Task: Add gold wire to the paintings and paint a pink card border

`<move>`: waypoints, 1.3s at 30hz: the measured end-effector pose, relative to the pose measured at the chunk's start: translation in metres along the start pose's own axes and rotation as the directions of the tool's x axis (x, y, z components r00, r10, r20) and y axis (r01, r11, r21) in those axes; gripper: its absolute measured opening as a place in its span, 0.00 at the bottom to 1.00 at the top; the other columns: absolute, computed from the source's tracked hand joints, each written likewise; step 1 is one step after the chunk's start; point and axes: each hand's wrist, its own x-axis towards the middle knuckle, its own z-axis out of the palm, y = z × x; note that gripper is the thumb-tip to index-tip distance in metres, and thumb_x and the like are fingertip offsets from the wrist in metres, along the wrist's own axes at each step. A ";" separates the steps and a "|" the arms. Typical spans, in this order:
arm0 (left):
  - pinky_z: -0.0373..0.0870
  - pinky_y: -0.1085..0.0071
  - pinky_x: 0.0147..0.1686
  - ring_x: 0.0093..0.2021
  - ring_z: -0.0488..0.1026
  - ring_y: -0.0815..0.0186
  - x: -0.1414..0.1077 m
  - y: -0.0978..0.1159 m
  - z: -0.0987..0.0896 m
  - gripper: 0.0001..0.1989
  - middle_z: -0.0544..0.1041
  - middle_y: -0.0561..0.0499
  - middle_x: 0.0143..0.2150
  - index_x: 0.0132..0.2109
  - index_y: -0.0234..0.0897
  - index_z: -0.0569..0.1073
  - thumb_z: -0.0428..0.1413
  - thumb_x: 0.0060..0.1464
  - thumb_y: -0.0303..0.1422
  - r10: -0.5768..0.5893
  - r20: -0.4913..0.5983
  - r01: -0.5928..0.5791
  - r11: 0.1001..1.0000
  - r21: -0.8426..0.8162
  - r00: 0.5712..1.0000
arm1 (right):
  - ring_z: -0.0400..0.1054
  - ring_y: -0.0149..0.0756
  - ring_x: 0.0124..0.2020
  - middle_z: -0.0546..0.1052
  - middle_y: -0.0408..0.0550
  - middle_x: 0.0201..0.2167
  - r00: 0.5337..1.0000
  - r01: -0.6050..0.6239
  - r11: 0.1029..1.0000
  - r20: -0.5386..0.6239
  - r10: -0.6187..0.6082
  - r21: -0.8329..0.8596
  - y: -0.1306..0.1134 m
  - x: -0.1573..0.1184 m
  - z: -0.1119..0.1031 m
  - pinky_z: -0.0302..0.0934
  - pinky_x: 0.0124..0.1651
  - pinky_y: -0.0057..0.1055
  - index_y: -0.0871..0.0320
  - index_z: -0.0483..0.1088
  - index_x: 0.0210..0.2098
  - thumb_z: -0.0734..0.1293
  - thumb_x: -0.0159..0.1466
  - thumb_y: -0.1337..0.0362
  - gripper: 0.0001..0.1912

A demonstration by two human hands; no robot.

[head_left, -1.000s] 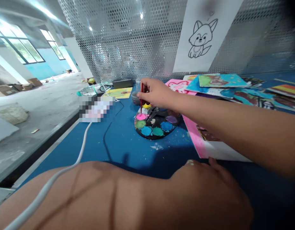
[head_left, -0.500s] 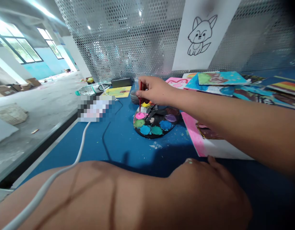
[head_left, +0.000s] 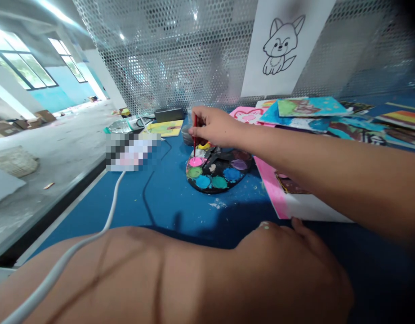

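My right hand [head_left: 210, 123] is closed in a pinch around a thin red paintbrush [head_left: 194, 139]. The brush stands nearly upright, its tip down in the pink paint [head_left: 195, 161] of a dark, rounded palette [head_left: 216, 155]. Wells of green, blue, teal and purple paint ring the palette. Low in the foreground, my left hand [head_left: 295, 265] rests near the lower edge of a pink and white painted sheet [head_left: 271, 189]. One of its fingers reaches that edge; the others are hidden by the back of the hand. My right forearm covers part of the sheet.
Behind my right hand is a cup of murky water [head_left: 187, 135]. A plastic bottle [head_left: 121, 126] lies at the left edge of the blue table [head_left: 180, 211]. Several paintings [head_left: 311, 108] lie at right. A fox drawing [head_left: 281, 49] hangs on the perforated metal screen [head_left: 180, 58]. A white cable [head_left: 113, 207] crosses my left arm.
The whole view has shifted slightly. The brush tip stays in the pink well, in the same pinch of my right hand. My left hand has not visibly moved.
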 end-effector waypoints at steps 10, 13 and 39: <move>0.64 0.70 0.17 0.30 0.77 0.60 -0.001 0.001 0.002 0.21 0.77 0.31 0.55 0.56 0.30 0.78 0.45 0.65 0.29 -0.006 -0.053 0.007 1.000 0.027 0.999 | 0.65 0.29 0.27 0.68 0.39 0.22 1.000 -0.022 0.996 0.014 0.021 0.090 0.003 -0.001 0.001 0.58 0.33 0.28 0.56 0.59 0.25 0.68 0.63 0.72 0.15; 0.63 0.70 0.17 0.29 0.76 0.60 -0.001 0.003 0.006 0.20 0.78 0.31 0.53 0.54 0.31 0.79 0.47 0.64 0.28 -0.012 -0.118 0.016 0.999 0.031 0.993 | 0.66 0.30 0.26 0.69 0.38 0.23 0.997 -0.036 0.980 0.072 0.022 0.196 0.005 0.001 0.001 0.60 0.32 0.28 0.55 0.59 0.27 0.68 0.63 0.72 0.14; 0.60 0.70 0.13 0.26 0.75 0.60 0.001 0.003 0.007 0.21 0.78 0.32 0.55 0.56 0.36 0.79 0.46 0.65 0.32 -0.011 -0.076 0.019 0.994 0.107 0.997 | 0.67 0.30 0.30 0.69 0.40 0.26 0.999 -0.049 0.998 0.003 0.048 0.027 0.008 0.005 0.001 0.61 0.37 0.30 0.56 0.58 0.28 0.66 0.65 0.72 0.14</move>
